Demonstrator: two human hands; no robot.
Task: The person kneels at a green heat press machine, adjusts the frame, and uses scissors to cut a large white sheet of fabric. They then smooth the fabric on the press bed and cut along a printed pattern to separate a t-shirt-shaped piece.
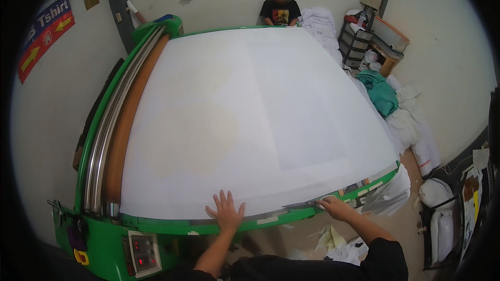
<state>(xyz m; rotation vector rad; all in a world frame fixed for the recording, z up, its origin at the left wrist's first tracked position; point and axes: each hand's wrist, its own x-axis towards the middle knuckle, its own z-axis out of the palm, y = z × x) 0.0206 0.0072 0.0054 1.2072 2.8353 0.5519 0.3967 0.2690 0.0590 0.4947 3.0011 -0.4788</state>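
Observation:
A wide white sheet (208, 104) lies spread over the green-framed roller machine (265, 222). My left hand (227, 214) rests flat on the sheet's near edge, its fingers spread. Further right along that same edge, my right hand (333, 206) is closed around a pair of scissors (302, 205). Their dark blades point left, along the sheet's border; the handle is partly hidden by my fingers. A long brown roller (133, 109) and shiny metal rollers (104, 125) run down the machine's left side.
A person (280, 10) is at the far edge. Fabric heaps, one with a green cloth (378, 92), line the right side beside a drawer unit (355, 44). A control panel (144, 253) is at the near left. White scraps (346, 250) lie on the floor.

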